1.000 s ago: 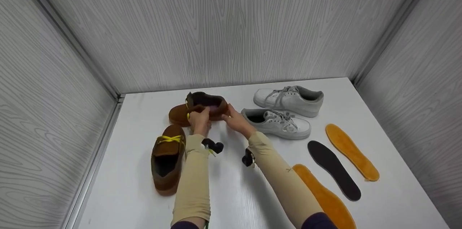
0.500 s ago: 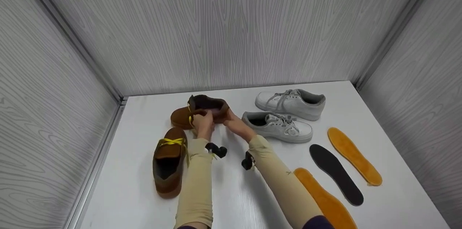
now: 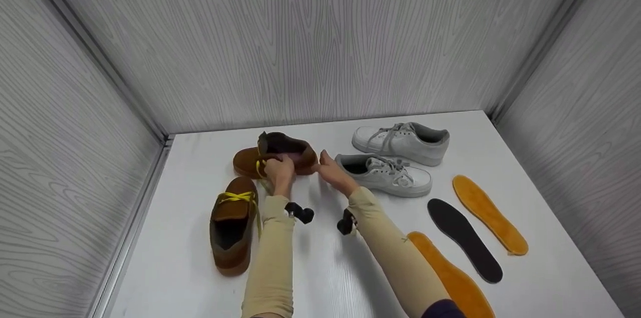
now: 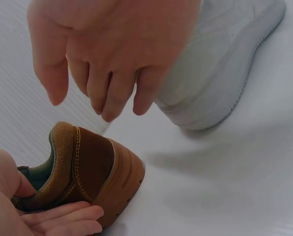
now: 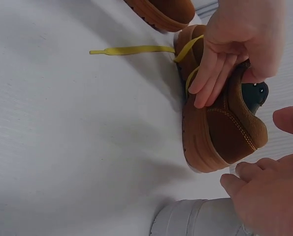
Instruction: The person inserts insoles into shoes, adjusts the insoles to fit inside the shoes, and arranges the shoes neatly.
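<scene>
A brown shoe (image 3: 246, 162) with yellow laces lies at the back left of the white table, toe to the left. My left hand (image 3: 280, 172) pinches its near side wall, thumb inside the opening and fingers along the outside, as the right wrist view shows. Just off the shoe's heel (image 5: 230, 140), my right hand (image 3: 332, 172) is held with thumb and fingers apart and nothing between them. In the left wrist view that right hand (image 4: 116, 44) hangs beyond the heel, in front of a white sneaker (image 4: 210, 69). One yellow lace (image 5: 131, 50) trails on the table.
The other brown shoe (image 3: 233, 228) stands at the left, laces tied. Two white sneakers (image 3: 400, 178) are on the right, close to my right hand. Two orange insoles (image 3: 491, 215) and one dark insole (image 3: 464, 240) lie at the right. Grey panels (image 3: 320, 42) enclose the table.
My right hand has come off the shoe's heel and moved slightly to the right. The left hand keeps its grip on the side wall.
</scene>
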`<move>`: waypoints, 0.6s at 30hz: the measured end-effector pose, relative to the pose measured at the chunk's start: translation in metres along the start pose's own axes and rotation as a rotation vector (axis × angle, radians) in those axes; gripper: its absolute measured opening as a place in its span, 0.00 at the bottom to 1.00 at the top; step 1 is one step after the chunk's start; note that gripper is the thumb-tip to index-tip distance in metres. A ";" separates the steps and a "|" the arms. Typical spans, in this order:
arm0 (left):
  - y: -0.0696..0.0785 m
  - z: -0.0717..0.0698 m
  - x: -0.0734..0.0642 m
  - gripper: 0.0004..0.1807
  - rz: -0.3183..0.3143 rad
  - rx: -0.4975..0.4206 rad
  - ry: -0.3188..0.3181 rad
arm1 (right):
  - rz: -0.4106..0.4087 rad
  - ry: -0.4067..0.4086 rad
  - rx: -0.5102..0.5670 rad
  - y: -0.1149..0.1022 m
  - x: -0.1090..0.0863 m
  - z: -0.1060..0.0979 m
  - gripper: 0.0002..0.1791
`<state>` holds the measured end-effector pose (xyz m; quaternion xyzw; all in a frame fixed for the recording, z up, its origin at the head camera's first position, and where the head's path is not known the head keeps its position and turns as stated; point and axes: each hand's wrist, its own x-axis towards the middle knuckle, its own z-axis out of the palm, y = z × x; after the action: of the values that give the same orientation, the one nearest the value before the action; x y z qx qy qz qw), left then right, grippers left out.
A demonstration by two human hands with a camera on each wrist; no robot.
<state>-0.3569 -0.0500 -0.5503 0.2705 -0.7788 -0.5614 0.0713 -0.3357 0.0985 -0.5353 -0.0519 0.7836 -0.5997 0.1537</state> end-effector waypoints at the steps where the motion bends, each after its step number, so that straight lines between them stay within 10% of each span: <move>1: -0.001 -0.001 0.000 0.22 0.005 0.001 -0.002 | 0.003 0.001 0.010 0.001 0.000 0.000 0.42; 18: 0.009 -0.028 -0.012 0.19 0.184 0.271 -0.030 | -0.056 0.048 0.026 0.001 -0.013 0.000 0.34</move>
<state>-0.3387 -0.0652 -0.5299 0.1967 -0.8699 -0.4462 0.0737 -0.3235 0.1021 -0.5335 -0.0575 0.7776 -0.6148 0.1187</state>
